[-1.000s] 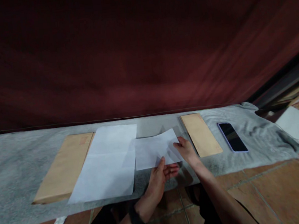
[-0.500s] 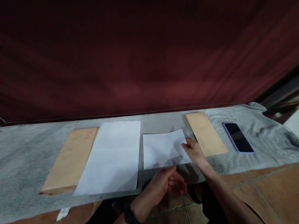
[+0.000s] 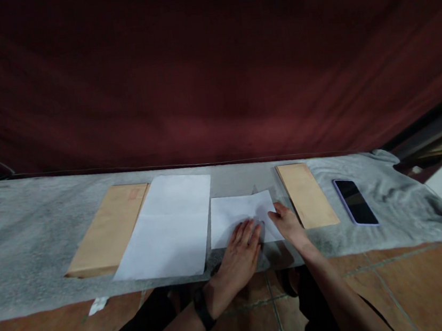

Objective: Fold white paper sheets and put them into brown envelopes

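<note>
A folded sheet of white paper (image 3: 230,210) lies in front of me on the grey cloth. My left hand (image 3: 242,249), with a dark band on its wrist, rests palm down on its near edge, fingers stretched out. My right hand (image 3: 286,222) pinches the paper's right edge between thumb and fingers. Just left of it is a larger stack of white paper (image 3: 171,220), with a faint crease across it. Brown envelopes (image 3: 110,227) lie partly beside and under that stack. To the right of my right hand is another pile of brown envelopes (image 3: 309,197).
A phone (image 3: 355,202) in a lilac case lies on the grey cloth (image 3: 395,203) at the right. Behind the surface hangs a dark red curtain (image 3: 210,81). A white scrap (image 3: 98,305) lies on the tiled floor (image 3: 428,279) at the front left.
My left hand has come up from below the near edge, turned palm down and settled on the folded paper. My right hand keeps its grip at the right edge.
</note>
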Tool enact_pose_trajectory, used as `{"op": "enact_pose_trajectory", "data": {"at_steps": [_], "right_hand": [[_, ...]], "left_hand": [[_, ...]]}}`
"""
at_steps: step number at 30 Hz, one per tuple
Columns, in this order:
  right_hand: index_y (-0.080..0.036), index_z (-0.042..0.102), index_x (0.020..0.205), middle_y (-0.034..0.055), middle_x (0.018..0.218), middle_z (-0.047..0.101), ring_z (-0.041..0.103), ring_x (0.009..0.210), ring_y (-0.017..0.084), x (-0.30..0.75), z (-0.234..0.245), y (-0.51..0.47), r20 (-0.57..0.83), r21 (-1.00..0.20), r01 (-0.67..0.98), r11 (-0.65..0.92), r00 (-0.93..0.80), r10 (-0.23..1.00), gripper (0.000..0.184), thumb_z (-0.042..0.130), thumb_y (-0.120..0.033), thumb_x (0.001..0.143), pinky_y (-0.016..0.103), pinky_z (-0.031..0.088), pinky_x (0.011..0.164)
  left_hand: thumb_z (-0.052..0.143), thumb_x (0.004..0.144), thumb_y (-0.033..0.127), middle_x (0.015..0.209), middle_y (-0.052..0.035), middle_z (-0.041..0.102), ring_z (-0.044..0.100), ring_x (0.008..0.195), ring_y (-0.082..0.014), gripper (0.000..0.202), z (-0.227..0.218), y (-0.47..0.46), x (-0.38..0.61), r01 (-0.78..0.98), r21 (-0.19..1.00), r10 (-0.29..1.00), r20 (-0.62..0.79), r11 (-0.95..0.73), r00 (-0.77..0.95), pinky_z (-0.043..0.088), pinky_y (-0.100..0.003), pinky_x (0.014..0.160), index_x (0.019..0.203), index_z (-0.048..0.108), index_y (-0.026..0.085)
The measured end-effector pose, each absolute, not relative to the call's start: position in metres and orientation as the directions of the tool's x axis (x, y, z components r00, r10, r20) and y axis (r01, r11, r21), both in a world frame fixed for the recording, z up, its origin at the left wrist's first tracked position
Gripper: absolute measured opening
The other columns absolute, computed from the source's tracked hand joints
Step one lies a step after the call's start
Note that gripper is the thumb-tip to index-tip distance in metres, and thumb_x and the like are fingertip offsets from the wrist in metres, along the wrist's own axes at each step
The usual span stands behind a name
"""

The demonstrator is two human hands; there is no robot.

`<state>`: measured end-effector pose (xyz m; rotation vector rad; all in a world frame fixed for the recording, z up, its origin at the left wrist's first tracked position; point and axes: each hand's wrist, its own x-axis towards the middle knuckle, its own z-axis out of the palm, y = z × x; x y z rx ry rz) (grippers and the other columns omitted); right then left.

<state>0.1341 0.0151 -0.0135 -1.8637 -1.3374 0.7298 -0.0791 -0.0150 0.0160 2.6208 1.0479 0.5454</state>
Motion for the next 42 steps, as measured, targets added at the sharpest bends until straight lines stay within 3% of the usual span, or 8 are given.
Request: {"op": "enact_pose_trajectory", "data": {"at_steps": [8, 11, 16, 20, 22, 28, 34, 42], "right_hand": [[-0.023, 0.068, 0.099, 0.0050, 0.086, 0.073, 0.069, 0.085, 0.024, 0.136, -0.010, 0.009, -0.050, -0.780, 0.584, -0.225, 0.300, 0.952, 0.022, 0.051, -0.026, 0.084, 0.033, 0.053, 0.077], [-0.023, 0.064, 0.118, 0.0072, 0.097, 0.073, 0.069, 0.091, 0.025, 0.134, -0.001, 0.006, -0.006, -0.722, 0.654, -0.225, 0.320, 0.947, 0.033, 0.050, -0.027, 0.089, 0.036, 0.054, 0.083], [-0.012, 0.032, 0.155, 0.0224, 0.145, 0.051, 0.047, 0.135, 0.036, 0.110, 0.012, -0.010, 0.233, -0.470, 0.872, -0.135, 0.270, 0.934, 0.063, 0.040, -0.043, 0.101, 0.052, 0.042, 0.110], [-0.022, 0.004, 0.163, 0.0101, 0.163, 0.032, 0.031, 0.150, 0.025, 0.066, 0.007, -0.034, 0.261, -0.489, 0.857, 0.165, -0.037, 0.965, 0.065, 0.029, -0.038, 0.106, 0.046, 0.038, 0.118], [-0.021, 0.004, 0.162, 0.0091, 0.164, 0.029, 0.030, 0.150, 0.024, 0.046, 0.003, -0.046, 0.272, -0.447, 0.847, 0.287, -0.177, 0.946, 0.065, 0.031, -0.036, 0.106, 0.046, 0.036, 0.120], [-0.013, 0.006, 0.162, 0.0136, 0.163, 0.030, 0.029, 0.151, 0.025, 0.044, -0.005, -0.055, 0.247, -0.327, 0.907, 0.266, -0.190, 0.950, 0.067, 0.033, -0.039, 0.106, 0.048, 0.033, 0.122], [-0.008, 0.018, 0.160, 0.0190, 0.161, 0.032, 0.034, 0.148, 0.031, 0.068, -0.016, -0.054, 0.273, -0.236, 0.949, 0.209, -0.142, 0.952, 0.072, 0.039, -0.047, 0.104, 0.050, 0.034, 0.119], [-0.008, 0.015, 0.161, 0.0209, 0.161, 0.030, 0.036, 0.147, 0.033, 0.094, -0.020, -0.056, 0.297, -0.171, 0.979, 0.110, -0.055, 0.953, 0.072, 0.037, -0.047, 0.104, 0.051, 0.033, 0.118]], "left_hand": [[0.044, 0.100, 0.026, 0.160, -0.0189, 0.036, 0.023, 0.153, -0.0299, 0.054, 0.001, -0.016, -0.076, 0.709, 0.318, 0.777, 0.263, -0.629, 0.572, 0.032, -0.053, 0.121, 0.150, 0.037, 0.007], [0.046, 0.100, 0.035, 0.161, -0.0228, 0.032, 0.020, 0.153, -0.0317, 0.064, -0.008, -0.017, -0.074, 0.769, 0.280, 0.817, 0.256, -0.575, 0.517, 0.031, -0.053, 0.121, 0.152, 0.030, 0.002], [0.041, 0.101, 0.034, 0.162, -0.0217, 0.030, 0.022, 0.153, -0.0297, 0.063, -0.013, -0.019, -0.073, 0.794, 0.258, 0.830, 0.272, -0.551, 0.487, 0.031, -0.051, 0.122, 0.155, 0.025, 0.005], [0.038, 0.101, 0.027, 0.163, -0.0208, 0.027, 0.022, 0.153, -0.0289, 0.067, -0.022, -0.021, -0.078, 0.780, 0.238, 0.804, 0.323, -0.579, 0.499, 0.032, -0.051, 0.121, 0.159, 0.013, 0.007], [0.035, 0.099, 0.022, 0.165, -0.0189, 0.024, 0.024, 0.153, -0.0278, 0.069, -0.028, -0.023, -0.082, 0.775, 0.203, 0.783, 0.352, -0.599, 0.513, 0.031, -0.051, 0.121, 0.161, 0.005, 0.011], [0.033, 0.096, 0.014, 0.165, -0.0162, 0.025, 0.026, 0.152, -0.0256, 0.077, -0.027, -0.020, -0.090, 0.790, 0.136, 0.778, 0.335, -0.598, 0.531, 0.031, -0.048, 0.122, 0.160, -0.009, 0.013], [0.036, 0.098, 0.019, 0.163, -0.0211, 0.027, 0.024, 0.152, -0.0289, 0.073, -0.013, -0.015, -0.100, 0.818, 0.164, 0.819, 0.292, -0.552, 0.494, 0.032, -0.048, 0.121, 0.160, 0.000, 0.007], [0.039, 0.100, 0.025, 0.162, -0.0201, 0.029, 0.023, 0.153, -0.0288, 0.066, -0.012, -0.016, -0.109, 0.839, 0.171, 0.840, 0.292, -0.516, 0.457, 0.028, -0.048, 0.123, 0.159, 0.018, 0.005]]}}
